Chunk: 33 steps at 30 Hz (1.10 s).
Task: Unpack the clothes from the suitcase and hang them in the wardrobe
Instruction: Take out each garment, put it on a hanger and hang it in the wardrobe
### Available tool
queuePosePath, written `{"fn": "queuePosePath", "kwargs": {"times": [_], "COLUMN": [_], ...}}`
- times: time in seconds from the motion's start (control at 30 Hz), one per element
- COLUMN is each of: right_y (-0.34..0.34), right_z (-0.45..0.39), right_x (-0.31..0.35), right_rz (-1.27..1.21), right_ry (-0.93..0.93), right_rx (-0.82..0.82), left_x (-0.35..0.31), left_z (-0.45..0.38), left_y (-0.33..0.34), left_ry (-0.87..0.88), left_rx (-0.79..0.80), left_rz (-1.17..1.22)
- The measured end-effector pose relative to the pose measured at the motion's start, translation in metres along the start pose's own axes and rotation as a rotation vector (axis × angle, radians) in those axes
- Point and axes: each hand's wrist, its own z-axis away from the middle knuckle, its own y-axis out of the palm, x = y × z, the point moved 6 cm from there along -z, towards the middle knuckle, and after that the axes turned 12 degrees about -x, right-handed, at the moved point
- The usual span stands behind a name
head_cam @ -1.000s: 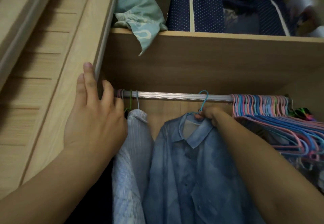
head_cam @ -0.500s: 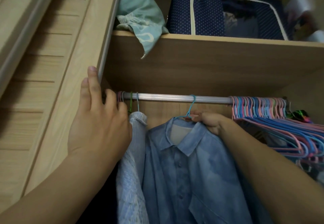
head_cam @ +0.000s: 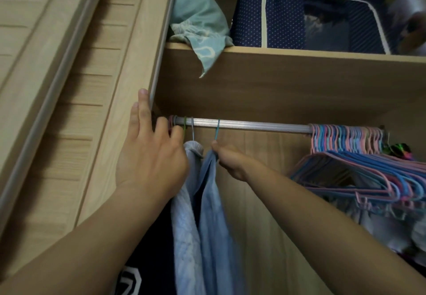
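— Where's the blue shirt (head_cam: 211, 193)?

— Hanging from the rail (head_cam: 251, 126) on a teal hanger (head_cam: 217, 129), edge-on, just right of a paler shirt (head_cam: 187, 202).

— And the hands?

— The right hand (head_cam: 230, 159) pinches the blue shirt's top at the hanger's neck, touching it. The left hand (head_cam: 149, 156) lies at the rail's left end, fingers loosely spread, two straight ones against the sliding door (head_cam: 119, 101); it holds nothing.

— Anything right?

— Empty pink and blue hangers (head_cam: 350, 151), well apart.
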Motion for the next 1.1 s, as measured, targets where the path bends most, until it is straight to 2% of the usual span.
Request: {"fn": "queuePosePath", "kwargs": {"times": [0.07,0.13,0.23,0.3,0.4,0.47,0.57,0.73,0.97,1.1], "right_y": [-0.028,-0.064,-0.131,-0.177,-0.238,-0.266,-0.283,-0.3,-0.282,-0.266], "right_z": [0.017,0.035,0.062,0.084,0.113,0.128,0.139,0.127,0.121,0.136], "right_x": [0.01,0.019,0.025,0.027,0.025,0.021,0.016,0.016,0.029,0.033], "right_rz": [0.169,0.456,1.223,1.644,1.88,1.929,1.899,1.596,1.517,1.355], "right_ry": [-0.089,-0.216,-0.428,-0.466,-0.391,-0.358,-0.447,-0.331,-0.519,-0.467], "right_rx": [-0.011,-0.046,-0.162,-0.224,-0.302,-0.324,-0.336,-0.388,-0.47,-0.487], "left_x": [0.001,-0.004,-0.045,-0.087,-0.138,-0.155,-0.166,-0.184,-0.183,-0.177], "left_z": [0.0,-0.004,-0.007,-0.002,0.013,0.022,0.029,0.029,0.04,0.064], "left_y": [-0.003,-0.012,-0.026,-0.033,-0.038,-0.039,-0.042,-0.046,-0.061,-0.066], "left_ry": [-0.029,-0.064,-0.039,0.025,0.104,0.134,0.102,0.038,0.055,0.012], "left_rx": [-0.008,-0.035,-0.009,0.065,0.13,0.163,0.186,0.262,0.304,0.381], "left_rz": [0.031,0.098,0.249,0.349,0.456,0.422,0.341,0.307,0.297,0.354]}}
